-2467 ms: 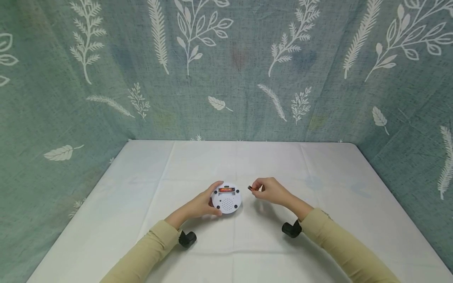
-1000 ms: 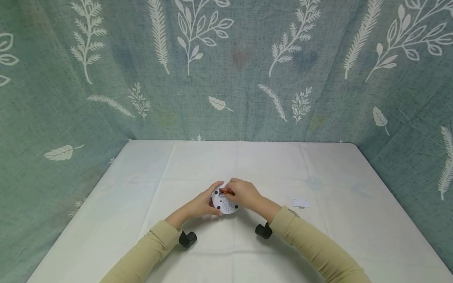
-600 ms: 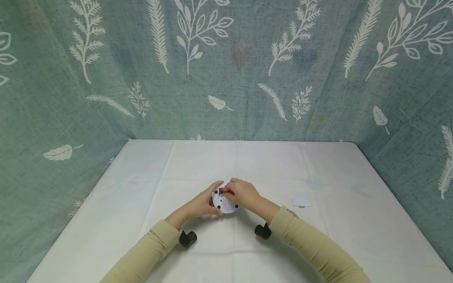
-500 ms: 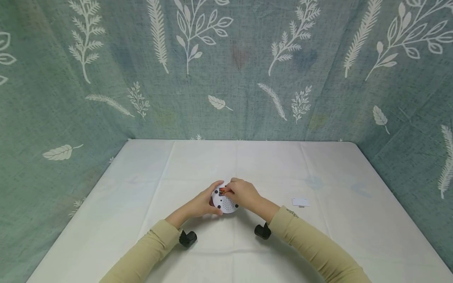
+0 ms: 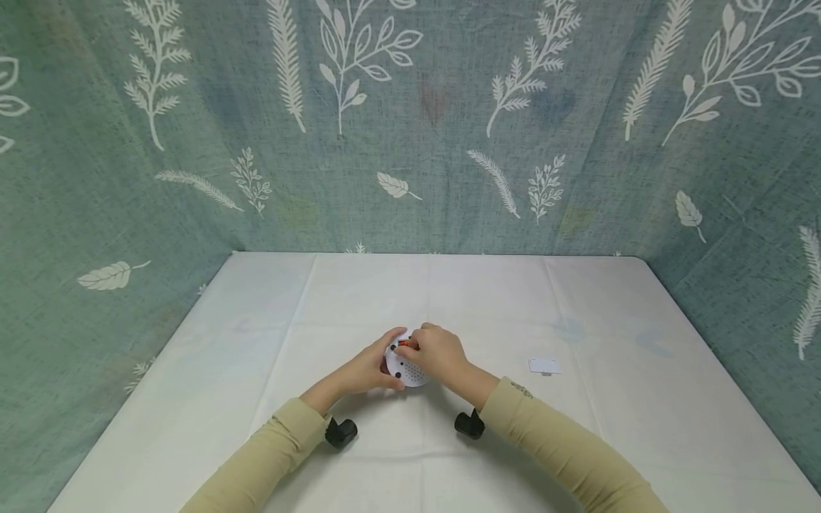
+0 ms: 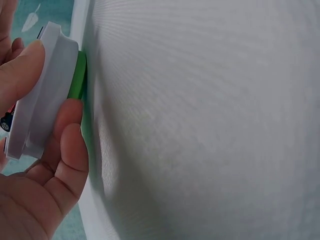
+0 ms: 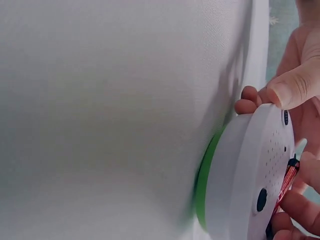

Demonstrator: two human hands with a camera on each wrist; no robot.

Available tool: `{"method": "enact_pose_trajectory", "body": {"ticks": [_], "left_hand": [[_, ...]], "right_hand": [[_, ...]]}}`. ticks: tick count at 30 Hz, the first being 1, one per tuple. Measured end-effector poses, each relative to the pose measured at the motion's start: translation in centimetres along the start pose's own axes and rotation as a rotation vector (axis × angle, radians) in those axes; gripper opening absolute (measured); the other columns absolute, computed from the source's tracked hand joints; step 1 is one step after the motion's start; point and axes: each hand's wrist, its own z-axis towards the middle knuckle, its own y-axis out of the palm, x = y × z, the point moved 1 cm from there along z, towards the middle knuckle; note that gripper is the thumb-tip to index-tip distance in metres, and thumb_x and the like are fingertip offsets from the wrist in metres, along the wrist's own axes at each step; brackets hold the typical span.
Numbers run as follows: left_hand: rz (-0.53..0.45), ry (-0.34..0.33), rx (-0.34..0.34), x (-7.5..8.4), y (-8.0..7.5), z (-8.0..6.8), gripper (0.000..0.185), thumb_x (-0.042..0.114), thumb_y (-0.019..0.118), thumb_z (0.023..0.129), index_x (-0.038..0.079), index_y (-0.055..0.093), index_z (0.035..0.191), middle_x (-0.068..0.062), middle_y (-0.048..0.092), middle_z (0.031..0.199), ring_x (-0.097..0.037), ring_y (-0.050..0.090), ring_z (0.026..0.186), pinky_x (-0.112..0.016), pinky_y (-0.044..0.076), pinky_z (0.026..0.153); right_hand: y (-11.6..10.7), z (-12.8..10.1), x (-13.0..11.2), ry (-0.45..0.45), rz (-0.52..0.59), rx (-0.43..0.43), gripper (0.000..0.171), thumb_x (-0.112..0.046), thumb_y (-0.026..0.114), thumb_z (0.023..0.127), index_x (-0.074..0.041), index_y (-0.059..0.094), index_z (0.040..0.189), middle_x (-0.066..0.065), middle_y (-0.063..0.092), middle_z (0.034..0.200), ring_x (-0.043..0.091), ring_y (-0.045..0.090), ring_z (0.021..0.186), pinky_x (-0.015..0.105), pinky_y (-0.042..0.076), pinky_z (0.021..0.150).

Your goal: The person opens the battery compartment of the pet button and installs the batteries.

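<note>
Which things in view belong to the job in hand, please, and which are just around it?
In the job:
round device, gripped by the left hand
battery, touched by the right hand
white plate, perhaps the battery cover

Just around it:
white tablecloth
patterned curtain
wrist cameras

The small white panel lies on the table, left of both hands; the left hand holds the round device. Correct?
Wrong side: the head view shows the panel on the table, right of both the left hand, which holds the round device, and the right hand.
</note>
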Motion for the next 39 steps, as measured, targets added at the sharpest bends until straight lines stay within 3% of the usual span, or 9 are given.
{"method": "enact_pose_trajectory", "body": {"ticks": [5, 9, 14, 18, 21, 34, 39], "left_hand": [[0.004, -0.012, 0.001, 0.1, 0.1, 0.0, 0.097, 0.014, 0.076, 0.073, 0.009, 0.013, 0.145, -0.015, 0.044, 0.126, -0.016, 0.052, 0.087, -0.025, 0.045, 0.07], [0.001, -0.018, 0.005, 0.1, 0.1, 0.0, 0.096, 0.013, 0.077, 0.072, 0.011, 0.014, 0.145, -0.014, 0.045, 0.125, -0.016, 0.052, 0.088, -0.027, 0.045, 0.071], [0.016, -0.017, 0.013, 0.1, 0.2, -0.1, 0.096, 0.011, 0.077, 0.072, 0.012, 0.015, 0.145, -0.016, 0.042, 0.13, -0.019, 0.053, 0.094, -0.029, 0.045, 0.074], [0.026, -0.004, 0.014, 0.1, 0.2, 0.0, 0.095, 0.012, 0.077, 0.072, 0.011, 0.015, 0.144, -0.016, 0.04, 0.133, -0.021, 0.052, 0.099, -0.031, 0.045, 0.078], [0.026, 0.002, 0.014, 0.1, 0.3, 0.1, 0.095, 0.013, 0.077, 0.072, 0.011, 0.016, 0.144, -0.016, 0.039, 0.133, -0.022, 0.051, 0.102, -0.033, 0.043, 0.08], [0.035, -0.014, 0.011, -0.1, 0.4, 0.2, 0.097, 0.017, 0.077, 0.072, 0.01, 0.014, 0.145, -0.015, 0.04, 0.131, -0.017, 0.05, 0.092, -0.03, 0.043, 0.077], [0.047, -0.021, 0.016, -0.2, 0.4, 0.2, 0.096, 0.018, 0.077, 0.072, 0.011, 0.015, 0.145, -0.014, 0.039, 0.134, -0.018, 0.05, 0.098, -0.029, 0.043, 0.08]], "right_hand": [[0.1, 0.1, -0.1, 0.035, 0.03, 0.044, 0.03, -0.04, 0.07, 0.077, -0.012, 0.061, 0.072, -0.003, 0.049, 0.068, 0.009, 0.043, 0.06, 0.02, 0.035, 0.051], [0.1, 0.1, 0.3, 0.092, 0.091, 0.061, 0.048, -0.044, 0.073, 0.073, -0.007, 0.059, 0.099, 0.006, 0.051, 0.084, 0.016, 0.044, 0.073, 0.024, 0.036, 0.059], [0.6, 0.5, 1.1, 0.249, 0.252, -0.104, 0.074, -0.051, 0.068, 0.075, -0.004, 0.047, 0.127, 0.016, 0.052, 0.108, 0.022, 0.049, 0.084, 0.03, 0.043, 0.062], [1.2, 0.7, 1.8, 0.337, 0.389, -0.238, 0.07, -0.05, 0.065, 0.077, -0.002, 0.046, 0.125, 0.014, 0.058, 0.1, 0.02, 0.055, 0.073, 0.03, 0.046, 0.054], [1.5, 0.8, 2.1, 0.348, 0.441, -0.272, 0.061, -0.047, 0.065, 0.078, -0.003, 0.049, 0.118, 0.011, 0.059, 0.092, 0.02, 0.055, 0.067, 0.029, 0.046, 0.049], [1.8, 0.8, 2.5, 0.335, 0.497, -0.261, 0.046, -0.041, 0.066, 0.08, -0.007, 0.052, 0.108, 0.007, 0.058, 0.09, 0.018, 0.054, 0.069, 0.028, 0.046, 0.049], [1.9, 0.8, 2.6, 0.35, 0.527, -0.259, 0.048, -0.04, 0.067, 0.08, -0.011, 0.051, 0.115, 0.007, 0.058, 0.095, 0.018, 0.054, 0.072, 0.028, 0.046, 0.05]]}}
